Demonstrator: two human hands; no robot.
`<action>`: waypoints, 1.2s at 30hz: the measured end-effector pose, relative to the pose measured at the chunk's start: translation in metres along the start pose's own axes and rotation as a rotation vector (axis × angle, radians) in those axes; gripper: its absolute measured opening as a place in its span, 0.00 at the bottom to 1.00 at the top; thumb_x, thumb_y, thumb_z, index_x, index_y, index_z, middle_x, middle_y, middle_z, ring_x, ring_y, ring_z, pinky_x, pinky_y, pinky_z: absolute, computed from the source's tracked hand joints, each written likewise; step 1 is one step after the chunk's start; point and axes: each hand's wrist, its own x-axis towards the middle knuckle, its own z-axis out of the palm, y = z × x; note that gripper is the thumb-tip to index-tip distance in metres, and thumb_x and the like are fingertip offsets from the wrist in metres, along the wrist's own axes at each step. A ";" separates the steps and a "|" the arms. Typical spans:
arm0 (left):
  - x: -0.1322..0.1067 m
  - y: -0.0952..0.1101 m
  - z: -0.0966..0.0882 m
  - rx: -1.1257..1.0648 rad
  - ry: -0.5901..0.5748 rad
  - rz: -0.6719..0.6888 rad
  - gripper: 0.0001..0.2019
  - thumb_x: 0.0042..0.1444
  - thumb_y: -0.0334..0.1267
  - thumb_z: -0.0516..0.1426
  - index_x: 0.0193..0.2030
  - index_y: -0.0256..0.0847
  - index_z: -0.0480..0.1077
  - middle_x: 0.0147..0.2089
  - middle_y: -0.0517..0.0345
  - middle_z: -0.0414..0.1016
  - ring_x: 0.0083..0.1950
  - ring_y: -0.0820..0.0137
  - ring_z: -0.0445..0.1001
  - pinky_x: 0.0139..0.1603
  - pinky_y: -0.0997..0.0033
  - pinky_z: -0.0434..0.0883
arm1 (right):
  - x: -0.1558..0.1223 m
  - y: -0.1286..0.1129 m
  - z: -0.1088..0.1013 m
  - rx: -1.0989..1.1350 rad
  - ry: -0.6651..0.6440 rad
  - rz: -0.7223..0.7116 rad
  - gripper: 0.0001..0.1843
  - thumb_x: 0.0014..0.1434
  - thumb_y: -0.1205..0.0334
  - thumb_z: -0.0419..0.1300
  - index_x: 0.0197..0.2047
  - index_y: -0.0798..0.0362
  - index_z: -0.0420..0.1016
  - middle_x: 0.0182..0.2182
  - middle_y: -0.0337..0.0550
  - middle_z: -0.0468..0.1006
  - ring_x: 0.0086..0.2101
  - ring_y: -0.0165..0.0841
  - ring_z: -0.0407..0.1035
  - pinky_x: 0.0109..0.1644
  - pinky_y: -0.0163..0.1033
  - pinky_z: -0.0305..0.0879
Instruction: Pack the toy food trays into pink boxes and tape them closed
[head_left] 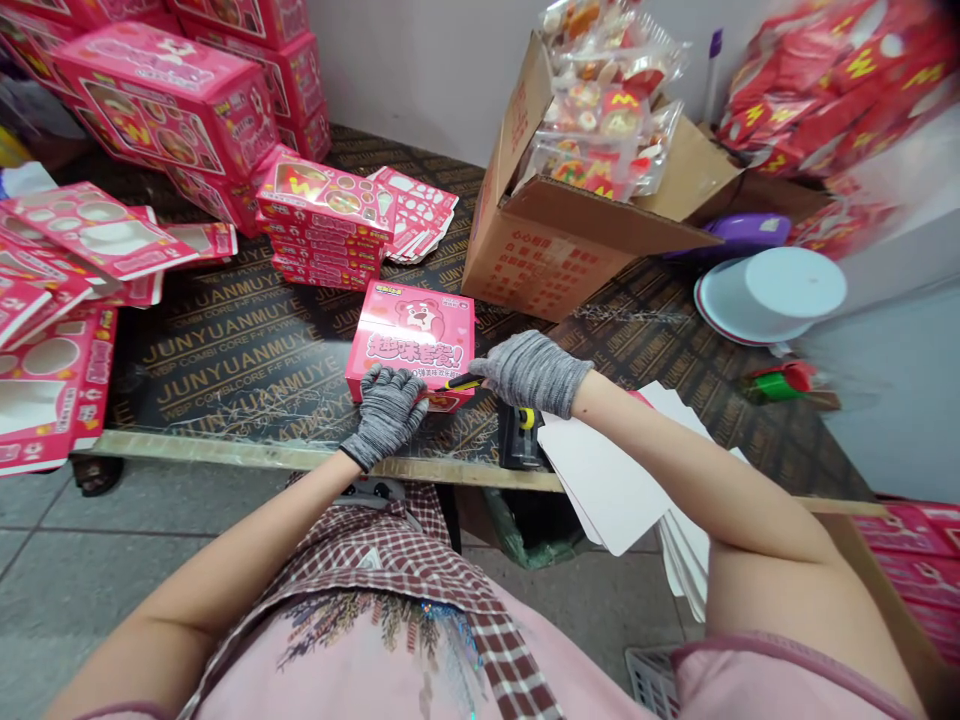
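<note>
A pink box with a bear picture lies flat on the dark board near its front edge. My left hand, in a grey knit glove, presses with curled fingers on the box's near edge. My right hand, also gloved, is closed on a yellow-and-black cutter whose tip reaches the box's near right corner. The two hands sit close together over that edge.
Stacks of pink boxes and flat pink blanks fill the left. An open carton of bagged toys stands behind. White cards lie at the right, by a black tool, white plates and red packs.
</note>
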 end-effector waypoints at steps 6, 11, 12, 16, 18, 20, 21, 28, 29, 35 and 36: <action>0.002 0.001 0.002 -0.038 0.023 -0.023 0.12 0.61 0.43 0.56 0.46 0.43 0.78 0.46 0.48 0.78 0.52 0.52 0.70 0.63 0.44 0.59 | 0.013 0.004 -0.011 -0.015 0.045 -0.036 0.17 0.63 0.63 0.55 0.50 0.56 0.81 0.38 0.58 0.83 0.39 0.46 0.76 0.38 0.41 0.60; 0.005 -0.001 0.006 -0.083 0.038 -0.054 0.09 0.61 0.38 0.55 0.41 0.44 0.78 0.41 0.52 0.78 0.49 0.54 0.71 0.61 0.45 0.59 | 0.015 -0.001 -0.019 -0.016 0.029 -0.084 0.16 0.62 0.66 0.55 0.47 0.60 0.81 0.35 0.59 0.82 0.37 0.44 0.75 0.36 0.41 0.59; 0.004 -0.002 0.007 -0.089 0.044 -0.054 0.09 0.61 0.37 0.55 0.40 0.44 0.78 0.41 0.52 0.78 0.49 0.54 0.71 0.62 0.45 0.58 | 0.014 -0.002 -0.018 -0.013 0.028 -0.089 0.16 0.62 0.66 0.55 0.47 0.60 0.81 0.34 0.60 0.82 0.37 0.44 0.75 0.36 0.41 0.59; 0.000 -0.004 0.011 -0.091 0.056 -0.040 0.08 0.62 0.38 0.56 0.39 0.45 0.78 0.42 0.53 0.78 0.49 0.54 0.72 0.64 0.45 0.57 | 0.012 -0.008 -0.014 -0.014 0.044 -0.102 0.16 0.62 0.68 0.54 0.48 0.61 0.81 0.33 0.60 0.81 0.37 0.45 0.75 0.36 0.41 0.60; -0.001 -0.005 0.012 -0.086 0.061 -0.030 0.08 0.62 0.38 0.56 0.39 0.45 0.78 0.41 0.53 0.78 0.49 0.55 0.72 0.64 0.45 0.57 | 0.013 -0.012 -0.014 -0.018 0.043 -0.113 0.17 0.61 0.70 0.53 0.47 0.61 0.80 0.33 0.60 0.82 0.37 0.45 0.76 0.37 0.41 0.61; -0.001 -0.005 0.014 -0.084 0.065 -0.015 0.09 0.62 0.39 0.55 0.39 0.45 0.77 0.41 0.52 0.78 0.48 0.56 0.72 0.63 0.46 0.58 | 0.013 -0.013 -0.015 -0.021 0.029 -0.115 0.16 0.61 0.71 0.54 0.46 0.63 0.80 0.34 0.61 0.82 0.37 0.46 0.76 0.37 0.42 0.62; -0.001 -0.005 0.015 -0.083 0.071 -0.009 0.09 0.62 0.39 0.55 0.39 0.44 0.78 0.41 0.52 0.78 0.48 0.56 0.72 0.64 0.46 0.59 | 0.013 -0.011 -0.016 -0.023 0.020 -0.109 0.15 0.60 0.71 0.54 0.45 0.64 0.81 0.35 0.62 0.82 0.38 0.45 0.76 0.37 0.41 0.62; -0.020 -0.035 0.006 -0.158 0.286 -0.054 0.11 0.63 0.40 0.55 0.46 0.47 0.77 0.49 0.53 0.79 0.55 0.58 0.74 0.71 0.45 0.55 | -0.021 0.021 -0.006 0.120 0.096 0.004 0.17 0.62 0.64 0.58 0.51 0.55 0.82 0.38 0.53 0.85 0.37 0.40 0.77 0.38 0.38 0.64; -0.024 -0.046 0.002 -0.171 0.373 -0.132 0.12 0.63 0.41 0.55 0.48 0.46 0.77 0.52 0.51 0.78 0.57 0.58 0.73 0.70 0.45 0.57 | -0.023 0.023 -0.001 0.174 0.179 0.021 0.19 0.64 0.62 0.57 0.55 0.53 0.80 0.39 0.51 0.85 0.37 0.39 0.77 0.38 0.37 0.64; -0.033 -0.091 -0.005 -0.588 0.532 -0.450 0.19 0.60 0.50 0.55 0.50 0.39 0.75 0.51 0.48 0.78 0.55 0.60 0.75 0.63 0.55 0.69 | 0.011 -0.011 0.041 0.407 0.460 0.011 0.23 0.70 0.55 0.52 0.61 0.55 0.76 0.45 0.52 0.85 0.37 0.38 0.79 0.40 0.37 0.69; -0.032 -0.090 -0.002 -0.711 0.496 -0.478 0.20 0.58 0.52 0.57 0.48 0.40 0.76 0.49 0.49 0.79 0.52 0.60 0.76 0.61 0.56 0.71 | 0.019 -0.018 0.047 0.401 0.464 0.000 0.23 0.69 0.56 0.53 0.60 0.54 0.77 0.45 0.52 0.85 0.37 0.39 0.79 0.41 0.37 0.70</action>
